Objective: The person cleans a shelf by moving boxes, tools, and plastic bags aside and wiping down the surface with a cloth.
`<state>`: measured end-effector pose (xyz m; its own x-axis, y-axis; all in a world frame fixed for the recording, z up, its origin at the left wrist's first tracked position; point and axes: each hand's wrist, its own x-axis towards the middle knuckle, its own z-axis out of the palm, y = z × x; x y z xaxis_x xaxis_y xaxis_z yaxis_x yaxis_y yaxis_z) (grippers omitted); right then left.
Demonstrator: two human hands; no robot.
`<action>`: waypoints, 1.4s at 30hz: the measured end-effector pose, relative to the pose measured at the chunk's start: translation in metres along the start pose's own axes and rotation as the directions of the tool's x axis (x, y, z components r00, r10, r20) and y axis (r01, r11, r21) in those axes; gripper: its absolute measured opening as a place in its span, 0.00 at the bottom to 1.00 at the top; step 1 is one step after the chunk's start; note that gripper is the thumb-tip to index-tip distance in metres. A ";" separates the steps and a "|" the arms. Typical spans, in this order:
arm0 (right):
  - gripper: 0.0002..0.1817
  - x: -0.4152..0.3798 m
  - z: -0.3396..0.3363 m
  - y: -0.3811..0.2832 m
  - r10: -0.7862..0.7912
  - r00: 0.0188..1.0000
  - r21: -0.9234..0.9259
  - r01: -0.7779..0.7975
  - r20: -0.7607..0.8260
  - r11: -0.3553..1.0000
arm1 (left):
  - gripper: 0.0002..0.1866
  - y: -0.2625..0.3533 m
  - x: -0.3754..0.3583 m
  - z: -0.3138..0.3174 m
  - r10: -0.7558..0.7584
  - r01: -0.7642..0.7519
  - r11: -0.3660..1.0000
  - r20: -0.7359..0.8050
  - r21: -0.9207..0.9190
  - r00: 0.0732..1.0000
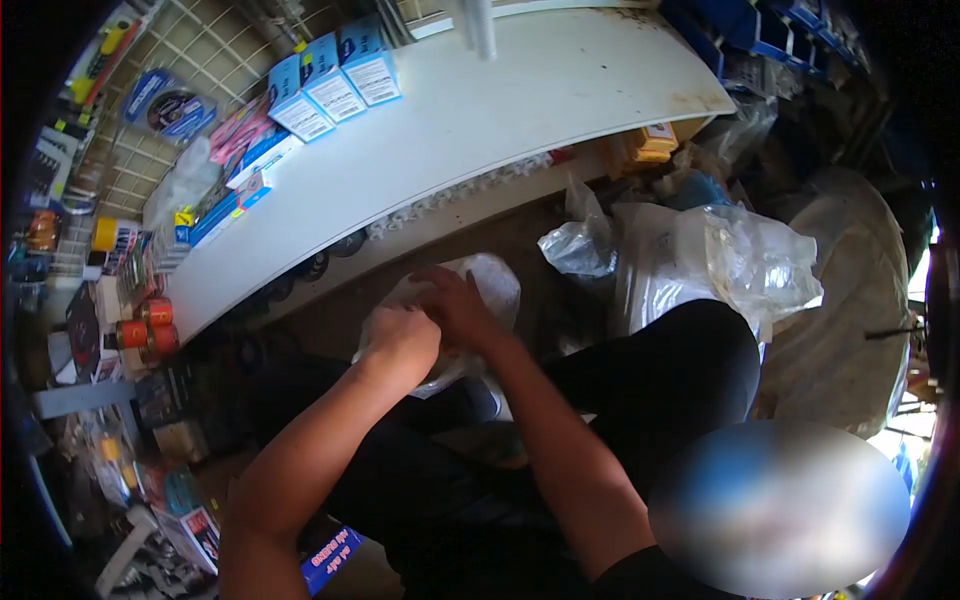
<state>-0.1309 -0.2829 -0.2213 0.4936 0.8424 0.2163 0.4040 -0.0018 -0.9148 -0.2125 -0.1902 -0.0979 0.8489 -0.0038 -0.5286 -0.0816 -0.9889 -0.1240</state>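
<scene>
A translucent plastic bag [493,282] is between my legs, below the white shelf's edge. My left hand [400,335] is closed, its knuckles up, at the upper part of the bag. My right hand [458,305] meets it from the right, with bent fingers closed on the plastic. The two hands touch or nearly touch, and the fingertips are partly hidden. What lies inside the bag cannot be made out.
A white shelf [560,100] curves across the front, carrying blue boxes [335,85]. Plastic-wrapped goods [720,255] stand to the right, beside my knee. Red cans [150,330] and small packaged goods crowd the left. Blue bins [770,35] are at the upper right.
</scene>
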 end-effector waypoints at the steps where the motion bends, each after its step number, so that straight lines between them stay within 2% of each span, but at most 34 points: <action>1: 0.12 -0.009 0.008 -0.006 -0.073 0.995 -0.257 0.053 -0.066 0.965 | 0.10 0.000 0.000 -0.001 -0.016 0.016 1.000 0.000 -0.002 1.000; 2: 0.14 -0.013 0.013 -0.007 -0.157 0.981 -0.496 0.080 -0.114 0.864 | 0.10 0.002 -0.001 -0.002 -0.026 0.027 0.999 0.046 -0.022 0.999; 3: 0.14 -0.010 0.011 -0.002 -0.156 0.982 -0.489 0.084 -0.107 0.868 | 0.10 0.004 -0.002 -0.001 -0.028 0.033 0.999 0.097 -0.043 0.995; 5: 0.10 -0.002 0.003 0.016 -0.125 0.953 -0.412 0.001 -0.275 0.911 | 0.10 0.001 -0.002 0.001 0.013 -0.004 0.997 0.126 -0.074 0.992; 7: 0.10 0.000 -0.007 0.028 -0.119 0.938 -0.427 -0.033 -0.326 0.904 | 0.11 -0.003 0.001 -0.005 0.060 -0.047 0.994 0.139 -0.095 0.989; 9: 0.10 -0.007 -0.016 0.047 -0.123 0.916 -0.448 -0.067 -0.382 0.892 | 0.10 -0.006 0.003 -0.019 -0.002 0.047 0.976 0.204 -0.215 0.979; 11: 0.10 -0.019 -0.025 0.065 0.012 0.879 -0.499 -0.282 -0.477 0.819 | 0.10 -0.021 0.002 -0.015 0.064 -0.004 0.978 0.280 -0.208 0.958; 12: 0.10 -0.024 -0.034 0.067 0.009 0.873 -0.502 -0.288 -0.487 0.816 | 0.12 -0.030 0.001 -0.013 0.118 -0.044 0.977 0.360 -0.208 0.925; 13: 0.11 -0.023 -0.049 0.048 0.348 0.786 -0.214 -0.508 -0.511 0.834 | 0.12 -0.036 0.002 -0.017 0.122 -0.051 0.978 0.355 -0.202 0.927; 14: 0.12 -0.019 -0.061 0.029 0.648 0.634 0.076 -0.688 -0.422 0.722 | 0.13 -0.044 0.004 -0.026 0.084 -0.003 0.978 0.375 -0.210 0.923; 15: 0.12 -0.011 -0.065 0.010 0.648 0.632 0.075 -0.688 -0.425 0.721 | 0.15 -0.051 0.004 -0.034 0.047 0.045 0.974 0.398 -0.220 0.916; 16: 0.13 -0.002 -0.066 -0.009 0.665 0.641 0.432 -0.512 -0.383 0.742 | 0.15 -0.052 0.004 -0.044 -0.041 0.121 0.974 0.372 -0.193 0.927; 17: 0.14 0.002 -0.057 -0.014 0.673 0.651 0.587 -0.408 -0.350 0.699 | 0.15 -0.051 0.006 -0.041 -0.038 0.124 0.971 0.379 -0.205 0.925; 18: 0.15 0.006 -0.049 -0.018 0.681 0.661 0.724 -0.296 -0.316 0.623 | 0.15 -0.048 0.006 -0.036 -0.092 0.130 0.969 0.180 -0.209 0.979; 19: 0.16 0.011 -0.036 -0.015 0.335 0.841 0.325 -0.204 -0.424 0.924 | 0.16 -0.046 0.007 -0.032 -0.152 0.143 0.966 -0.025 -0.215 0.988; 20: 0.17 0.015 -0.023 -0.012 -0.062 0.941 -0.123 0.021 -0.332 0.992 | 0.16 -0.045 0.017 -0.024 -0.117 0.121 0.962 0.030 -0.246 0.993; 22: 0.19 -0.004 -0.002 0.027 -0.220 0.941 -0.321 0.131 -0.259 0.938 | 0.14 -0.038 0.044 0.003 -0.107 0.138 0.954 0.128 -0.265 0.986; 23: 0.18 -0.007 -0.001 0.041 -0.229 0.949 -0.387 0.132 -0.217 0.913 | 0.13 -0.032 0.062 0.030 -0.154 0.187 0.930 0.126 -0.316 0.980; 24: 0.17 -0.009 -0.014 0.047 -0.186 0.961 -0.461 0.073 -0.204 0.884 | 0.13 -0.027 0.062 0.034 -0.158 0.180 0.962 0.119 -0.205 0.980; 25: 0.16 -0.004 -0.013 0.046 -0.181 0.970 -0.539 0.066 -0.162 0.839 | 0.15 -0.026 0.097 0.048 -0.117 0.136 0.990 0.344 -0.031 0.932; 26: 0.15 -0.015 -0.028 0.051 -0.161 0.967 -0.622 0.004 -0.197 0.783 | 0.17 -0.030 0.084 -0.002 -0.069 0.142 0.986 0.548 -0.092 0.833; 27: 0.15 -0.020 -0.033 0.045 -0.180 0.945 -0.641 -0.039 -0.273 0.766 | 0.19 -0.035 0.076 -0.025 -0.157 0.370 0.883 0.563 -0.288 0.812; 28: 0.14 -0.024 -0.044 0.045 -0.203 0.913 -0.659 -0.090 -0.355 0.747 | 0.20 -0.041 0.073 -0.035 -0.209 0.412 0.864 0.538 -0.290 0.817; 29: 0.14 -0.035 -0.055 0.065 -0.226 0.912 -0.684 -0.078 -0.343 0.725 | 0.21 -0.042 0.069 -0.041 -0.246 0.441 0.847 0.515 -0.298 0.821; 30: 0.15 -0.047 -0.066 0.100 0.155 0.867 -0.170 -0.263 -0.474 0.950 | 0.20 -0.050 0.050 -0.049 -0.197 0.363 0.858 0.420 -0.363 0.886; 31: 0.15 -0.047 -0.077 0.100 0.343 0.827 0.112 -0.328 -0.445 0.938 | 0.19 -0.059 0.035 -0.055 -0.141 0.272 0.869 0.320 -0.414 0.937; 32: 0.16 -0.047 -0.088 0.099 0.518 0.757 0.382 -0.376 -0.399 0.844 | 0.18 -0.064 0.045 -0.046 -0.130 0.228 0.872 0.243 -0.434 0.961; 33: 0.17 -0.028 -0.090 0.071 0.496 0.746 0.057 -0.529 -0.444 0.847 | 0.17 -0.070 0.058 -0.034 -0.124 0.187 0.874 0.165 -0.449 0.978; 34: 0.18 -0.010 -0.090 0.038 0.468 0.739 -0.264 -0.634 -0.485 0.727 | 0.17 -0.072 0.063 -0.036 -0.150 0.222 0.847 0.184 -0.482 0.971; 35: 0.18 0.006 -0.094 0.010 0.449 0.742 -0.278 -0.627 -0.497 0.728 | 0.17 -0.071 0.054 -0.044 -0.150 0.210 0.848 0.161 -0.486 0.976; 37: 0.19 0.033 -0.099 -0.043 0.248 0.922 -0.370 -0.351 -0.298 0.860 | 0.17 -0.071 0.026 -0.057 -0.144 0.111 0.823 -0.016 -0.558 0.989; 39: 0.23 0.038 -0.097 -0.088 0.346 0.936 -0.467 -0.333 -0.061 0.819 | 0.16 -0.073 0.043 -0.049 -0.184 0.078 0.798 -0.117 -0.598 0.976; 41: 0.27 0.028 -0.083 -0.123 0.676 0.721 -0.641 -0.447 0.155 0.624 | 0.14 -0.076 0.030 -0.057 -0.221 0.019 0.719 -0.203 -0.695 0.954; 42: 0.28 0.017 -0.064 -0.135 0.715 0.687 -0.720 -0.432 0.127 0.543 | 0.15 -0.075 0.028 -0.059 -0.214 0.001 0.736 -0.231 -0.677 0.949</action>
<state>-0.1273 -0.3029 -0.0723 0.5303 0.6460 -0.5491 0.5604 -0.7531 -0.3447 -0.1518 -0.1252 -0.0545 0.9437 0.1736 -0.2815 0.2944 -0.8286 0.4762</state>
